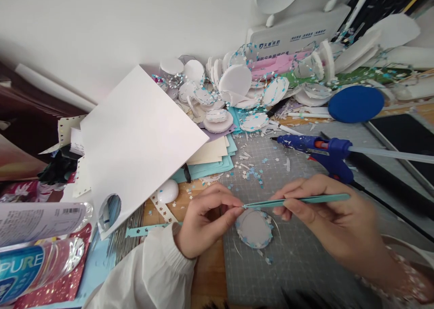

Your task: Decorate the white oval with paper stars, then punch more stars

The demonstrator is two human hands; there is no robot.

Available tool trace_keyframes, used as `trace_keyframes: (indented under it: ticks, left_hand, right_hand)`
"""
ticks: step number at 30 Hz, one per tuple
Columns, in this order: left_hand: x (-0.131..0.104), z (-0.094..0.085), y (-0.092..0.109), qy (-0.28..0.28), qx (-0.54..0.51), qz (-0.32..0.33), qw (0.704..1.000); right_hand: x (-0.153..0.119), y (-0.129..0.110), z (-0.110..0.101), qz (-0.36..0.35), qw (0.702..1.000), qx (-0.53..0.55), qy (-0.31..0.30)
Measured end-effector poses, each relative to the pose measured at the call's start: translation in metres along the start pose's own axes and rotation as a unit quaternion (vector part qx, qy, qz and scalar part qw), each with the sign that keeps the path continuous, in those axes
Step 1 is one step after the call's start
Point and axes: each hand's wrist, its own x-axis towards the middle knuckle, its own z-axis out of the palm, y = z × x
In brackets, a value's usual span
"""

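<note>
Tweezers [317, 199], pale green-blue, are crossing the lower centre of the head view, their points aiming left. The right hand [334, 230] is gripping them along the shaft between thumb and fingers. The left hand [200, 221] is meeting the tips, its thumb and forefinger bunching close together; I cannot tell whether they are pinching a tiny piece there.

1 small round disc [255, 230] is lying on the grey cutting mat [251, 282], lower centre, just below the fingertips in the picture. Whether the left hand is touching it is unclear. Blue and white bits are ringing most of its rim, while its middle is showing plain. Thin strands are curling out beside it, so this piece looks well along but not tidied.

Above the hands, loose bits [254, 175] are scattering across the mat. A blue glue gun [315, 146] is resting at right of centre. In the upper centre, a pile of white discs [235, 80] is standing against the wall, some carrying similar blue trim and others appearing bare, so more seem to be left undecorated. A white board [139, 150] is covering the left centre, over the wooden bench [208, 273].
</note>
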Motion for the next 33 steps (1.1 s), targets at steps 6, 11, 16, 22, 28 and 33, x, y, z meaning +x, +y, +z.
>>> trace_keyframes:
  ticks: [6,11,16,22,28,33]
  left_hand:
    - [0.001,-0.002,0.001,0.031,-0.009,-0.013,0.999]
    - [0.0,-0.006,0.004,0.003,-0.086,-0.017,0.996]
    - [-0.003,-0.006,0.002,0.005,-0.185,-0.067,0.981]
    - [-0.002,-0.006,0.003,0.048,-0.208,-0.127,0.969]
    - [0.0,-0.008,0.003,0.062,-0.165,-0.124,0.977]
    - [-0.004,-0.008,-0.003,0.03,-0.135,-0.099,0.985]
  right_hand:
    - [0.005,-0.004,-0.004,-0.061,0.992,-0.093,0.053]
    - [0.013,-0.019,0.004,-0.404,0.864,-0.285,-0.101]
    - [0.021,-0.028,0.03,-0.53,0.751,-0.343,-0.194]
    - [0.007,-0.03,0.021,-0.384,0.84,-0.348,-0.162]
    - [-0.023,-0.009,-0.038,-0.178,0.871,-0.455,0.052]
    - [-0.019,0.022,-0.079,-0.06,0.805,-0.567,0.163]
